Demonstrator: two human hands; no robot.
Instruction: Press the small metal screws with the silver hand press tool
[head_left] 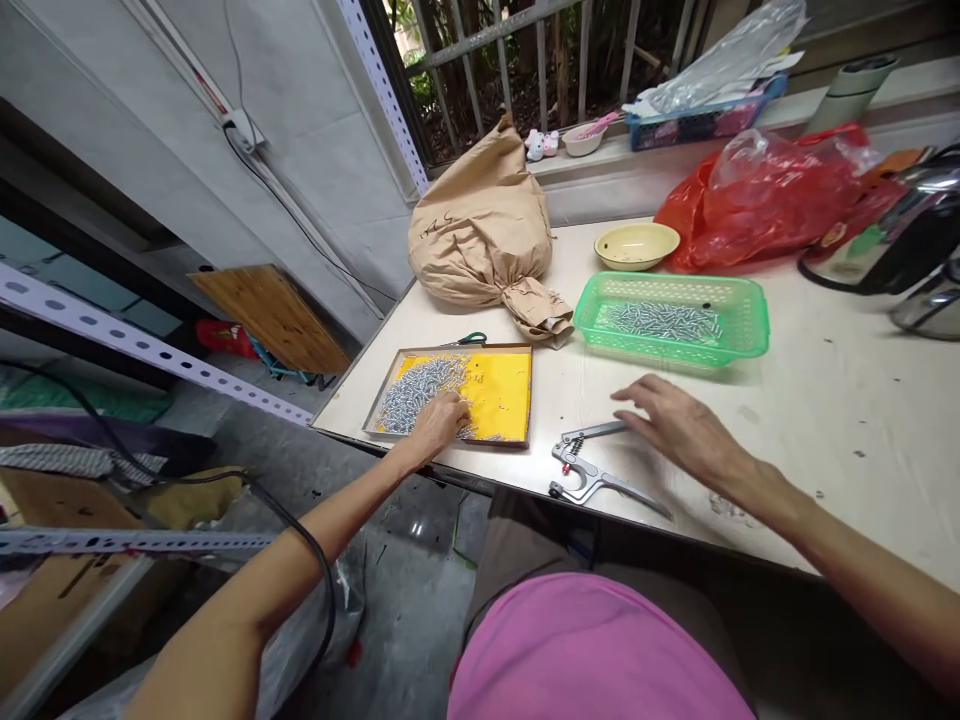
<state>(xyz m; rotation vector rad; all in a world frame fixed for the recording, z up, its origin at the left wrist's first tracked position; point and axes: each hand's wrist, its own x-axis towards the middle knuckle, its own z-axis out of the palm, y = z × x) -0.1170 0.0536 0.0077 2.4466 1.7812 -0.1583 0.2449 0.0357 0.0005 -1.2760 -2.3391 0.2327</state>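
Observation:
My left hand (441, 420) rests in a yellow tray (504, 390) at the table's near left, fingers curled down into a pile of small metal screws (416, 388); what the fingertips grip is hidden. My right hand (671, 422) hovers flat and open over the table, fingers stretched toward the left, just above the upper handle of metal pliers (592, 470) lying near the front edge. A green plastic basket (742, 322) holding more small metal parts (660, 320) stands behind my right hand.
A tied brown paper sack (484, 235) sits at the back left, scissors (471, 340) peeking out behind the tray. A cream bowl (636, 245), red plastic bags (765, 195) and a metal kettle (900, 240) stand at the back right. The table's left edge drops to the floor.

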